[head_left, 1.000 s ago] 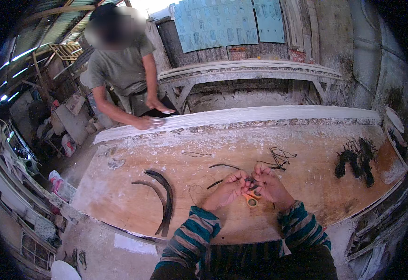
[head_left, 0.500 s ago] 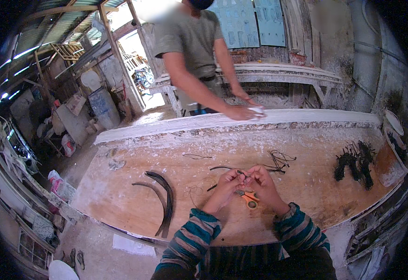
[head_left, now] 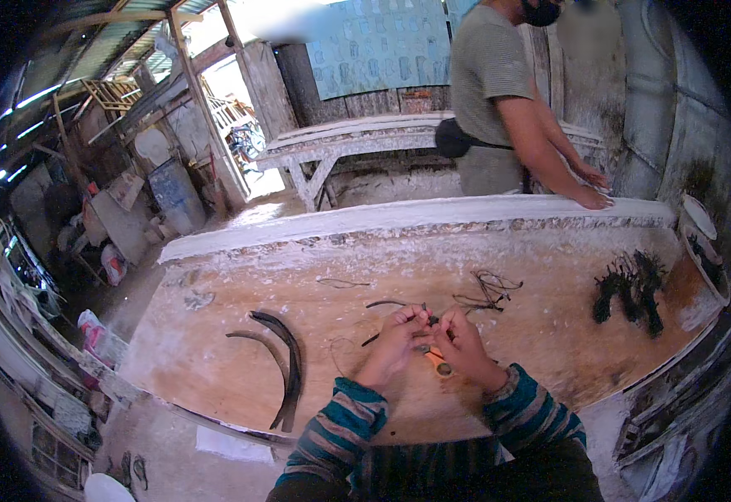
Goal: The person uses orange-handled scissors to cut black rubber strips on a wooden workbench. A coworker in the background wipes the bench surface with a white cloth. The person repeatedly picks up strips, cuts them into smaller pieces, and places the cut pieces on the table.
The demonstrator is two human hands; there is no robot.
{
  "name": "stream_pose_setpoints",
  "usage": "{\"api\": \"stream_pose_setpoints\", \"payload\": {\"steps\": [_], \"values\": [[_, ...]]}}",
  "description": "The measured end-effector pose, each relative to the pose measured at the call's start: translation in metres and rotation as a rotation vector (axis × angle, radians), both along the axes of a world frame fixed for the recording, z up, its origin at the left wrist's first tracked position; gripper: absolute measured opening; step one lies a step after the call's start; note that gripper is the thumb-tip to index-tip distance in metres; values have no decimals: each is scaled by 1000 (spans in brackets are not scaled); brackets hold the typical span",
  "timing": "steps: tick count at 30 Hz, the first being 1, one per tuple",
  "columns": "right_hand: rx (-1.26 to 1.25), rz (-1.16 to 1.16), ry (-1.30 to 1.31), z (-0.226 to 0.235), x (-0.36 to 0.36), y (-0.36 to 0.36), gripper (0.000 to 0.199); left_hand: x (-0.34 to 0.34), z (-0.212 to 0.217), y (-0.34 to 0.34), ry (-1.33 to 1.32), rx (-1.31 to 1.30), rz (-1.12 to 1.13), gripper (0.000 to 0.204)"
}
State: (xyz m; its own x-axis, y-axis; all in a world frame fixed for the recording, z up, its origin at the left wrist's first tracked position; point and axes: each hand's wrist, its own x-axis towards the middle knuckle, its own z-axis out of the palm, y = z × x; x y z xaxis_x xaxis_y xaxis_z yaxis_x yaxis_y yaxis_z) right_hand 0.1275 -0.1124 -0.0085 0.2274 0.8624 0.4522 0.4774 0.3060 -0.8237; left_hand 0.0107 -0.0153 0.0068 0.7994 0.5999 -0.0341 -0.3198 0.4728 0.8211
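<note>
Close together above the near middle of the wooden table, my left hand (head_left: 397, 341) and my right hand (head_left: 464, 345) are both closed in a pinch. Between their fingertips shows a small dark piece (head_left: 433, 320), thin and bent, too small to name more exactly. Orange-handled scissors (head_left: 439, 361) lie on the table below my hands, partly covered by my right hand. A thin black strip (head_left: 385, 303) pokes out beyond my left hand. Farther left lie several long curved black strips (head_left: 292, 368). Beyond my right hand is a tangle of thin dark wire (head_left: 491, 294).
Knotted black bundles (head_left: 631, 293) lie at the right, beside a dusty bucket (head_left: 700, 280). A white-coated raised ledge (head_left: 365, 219) runs along the table's far side. A masked co-worker (head_left: 499, 92) rests both hands on it. A whitened bench (head_left: 340, 146) stands behind.
The co-worker has moved right along the ledge, hands sliding with them. My hands remain together, fingers shifted slightly around the small dark piece; my right hand covers more of the scissors.
</note>
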Motion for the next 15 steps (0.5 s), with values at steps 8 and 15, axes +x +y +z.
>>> {"api": "stream_pose_setpoints", "payload": {"steps": [8,15], "values": [[57,-6,-5,38,-15,-10,21,-8,-3,13,2,306,128,16],[-85,-125,-86,26,-6,-3,10,-3,-10,16,29,552,155,19]]}}
